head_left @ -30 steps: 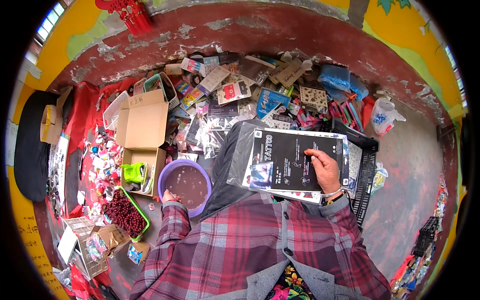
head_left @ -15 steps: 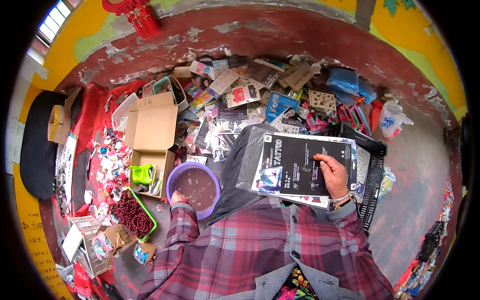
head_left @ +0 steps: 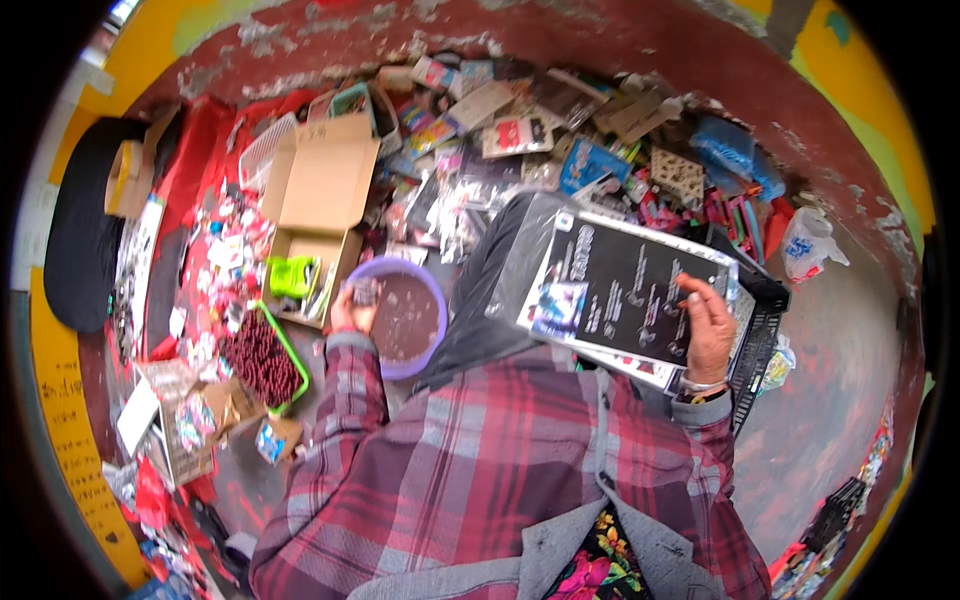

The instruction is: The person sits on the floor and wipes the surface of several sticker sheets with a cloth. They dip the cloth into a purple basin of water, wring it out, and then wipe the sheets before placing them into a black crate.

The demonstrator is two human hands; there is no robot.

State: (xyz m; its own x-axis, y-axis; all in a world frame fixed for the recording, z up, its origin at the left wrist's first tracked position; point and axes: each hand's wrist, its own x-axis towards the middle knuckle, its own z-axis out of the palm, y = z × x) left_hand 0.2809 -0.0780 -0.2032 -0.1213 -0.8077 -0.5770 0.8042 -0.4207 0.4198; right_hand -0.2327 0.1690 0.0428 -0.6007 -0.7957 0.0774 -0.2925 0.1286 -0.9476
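Note:
My left hand [head_left: 350, 310] is at the left rim of a purple basin [head_left: 440, 300] with a brownish inside and small pale bits in it. Its fingers are closed on a small greyish piece [head_left: 366, 291], too blurred to name. Across my lap lies a stack of flat sheets, topped by a black printed card [head_left: 625, 295] in a clear plastic sleeve. Over the right part of that card is my right hand [head_left: 708, 335], fingers stretched out and a little bent, with nothing visible in them. A black plastic crate [head_left: 765, 345] stands partly hidden beneath the stack.
Left of the basin stand an open cardboard box [head_left: 320, 190] holding a bright green item [head_left: 290, 277] and a green tray of dark red beads [head_left: 262, 360]. Packaged goods [head_left: 515, 137] pile up along the far wall. A white plastic bag [head_left: 808, 245] lies at right.
My left hand has risen at the basin's rim, and a small greyish piece now shows in it. My right hand's fingers have straightened and lifted off the card. The whole view has tilted.

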